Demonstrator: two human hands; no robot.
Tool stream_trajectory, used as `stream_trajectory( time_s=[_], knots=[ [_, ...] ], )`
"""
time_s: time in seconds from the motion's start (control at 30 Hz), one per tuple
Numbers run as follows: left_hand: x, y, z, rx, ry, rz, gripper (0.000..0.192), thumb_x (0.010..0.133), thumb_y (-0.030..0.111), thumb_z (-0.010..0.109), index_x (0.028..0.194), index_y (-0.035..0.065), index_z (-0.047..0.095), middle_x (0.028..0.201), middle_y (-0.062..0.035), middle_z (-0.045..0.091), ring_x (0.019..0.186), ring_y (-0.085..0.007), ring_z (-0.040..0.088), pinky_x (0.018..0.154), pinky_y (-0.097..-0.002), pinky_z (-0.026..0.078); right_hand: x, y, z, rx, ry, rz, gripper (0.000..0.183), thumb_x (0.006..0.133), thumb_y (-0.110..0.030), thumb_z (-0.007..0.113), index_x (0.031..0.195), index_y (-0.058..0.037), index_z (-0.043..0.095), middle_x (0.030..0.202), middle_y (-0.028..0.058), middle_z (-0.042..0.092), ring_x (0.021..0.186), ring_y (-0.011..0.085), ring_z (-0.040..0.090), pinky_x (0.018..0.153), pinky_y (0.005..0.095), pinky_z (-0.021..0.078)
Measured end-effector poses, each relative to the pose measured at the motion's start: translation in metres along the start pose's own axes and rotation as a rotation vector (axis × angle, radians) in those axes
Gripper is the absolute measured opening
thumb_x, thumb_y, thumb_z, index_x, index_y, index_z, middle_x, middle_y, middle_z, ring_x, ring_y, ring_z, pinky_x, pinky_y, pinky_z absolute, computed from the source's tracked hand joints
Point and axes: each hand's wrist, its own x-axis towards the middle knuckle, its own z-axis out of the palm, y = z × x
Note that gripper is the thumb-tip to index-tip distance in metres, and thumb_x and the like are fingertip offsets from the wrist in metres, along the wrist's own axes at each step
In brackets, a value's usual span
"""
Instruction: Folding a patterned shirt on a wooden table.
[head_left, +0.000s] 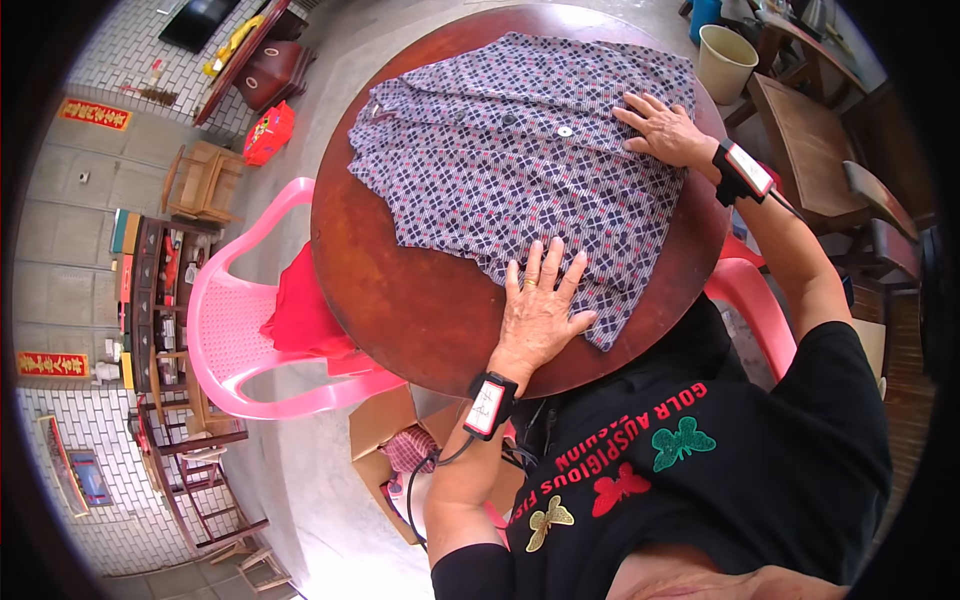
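Observation:
A patterned button-front garment (480, 172), grey with dark blue and red motifs, lies spread over a round brown wooden table (420, 315). Its collar end points left, and a pale button (565, 132) shows on the front strip. My left hand (541, 304) rests palm down with fingers apart on the garment's near edge; a ring is on one finger. Farther off, my right hand (660, 129) lies flat with spread fingers on the fabric near its right edge. Neither hand grips the cloth. Cabled devices are strapped to both wrists.
A pink plastic chair (240, 300) holding red cloth (307, 307) stands left of the table. Below the near edge sits an open cardboard box (375, 427) with fabric inside. A cream bucket (726, 64) and a wooden chair (799, 150) are at the right. Shelving (150, 300) lines the left.

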Motion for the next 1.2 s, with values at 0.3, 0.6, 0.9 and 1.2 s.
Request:
stream_trajectory(
  time_s=[0.3, 0.6, 0.9, 1.2],
  knots=[
    [-0.054, -0.053, -0.050, 0.108, -0.122, -0.190, 0.064, 0.066, 0.007, 0.059, 0.128, 0.0177, 0.049, 0.140, -0.0052, 0.042, 0.133, -0.0305, 0.033, 0.105, -0.0577, 0.021, -0.057, -0.067, -0.034, -0.031, -0.090, -0.115, 0.078, 0.077, -0.060, 0.060, 0.129, -0.0031, 0.046, 0.121, 0.0211, 0.048, 0.111, 0.0346, 0.049, 0.093, 0.0418, 0.0421],
    [-0.102, -0.062, -0.067, -0.148, -0.087, -0.457, 0.038, 0.076, 0.021, 0.064, 0.109, 0.0054, 0.053, 0.126, -0.0158, 0.049, 0.120, -0.0323, 0.046, 0.101, -0.0456, 0.032, -0.094, -0.108, -0.035, 0.009, 0.046, -0.439, 0.079, 0.070, -0.060, 0.065, 0.121, 0.0002, 0.053, 0.105, 0.0128, 0.050, 0.099, 0.0253, 0.052, 0.078, 0.0359, 0.0444],
    [-0.104, -0.027, -0.057, -0.007, -0.111, -0.303, 0.080, 0.062, 0.032, 0.079, 0.133, 0.0177, 0.047, 0.140, -0.0151, 0.037, 0.130, -0.0360, 0.034, 0.104, -0.0482, 0.029, -0.143, -0.040, -0.049, 0.181, -0.064, -0.533, 0.076, 0.055, -0.029, 0.078, 0.126, -0.0183, 0.054, 0.138, 0.0094, 0.042, 0.128, 0.0279, 0.038, 0.099, 0.0471, 0.0314],
    [-0.107, -0.037, -0.061, -0.008, -0.148, -0.285, 0.064, 0.072, 0.014, 0.072, 0.131, 0.0167, 0.048, 0.141, -0.0104, 0.040, 0.130, -0.0314, 0.037, 0.102, -0.0441, 0.034, -0.139, -0.003, -0.036, 0.138, -0.120, -0.516, 0.070, 0.062, -0.005, 0.065, 0.129, -0.0191, 0.051, 0.144, 0.0051, 0.039, 0.131, 0.0291, 0.036, 0.104, 0.0465, 0.0315]
  ],
)
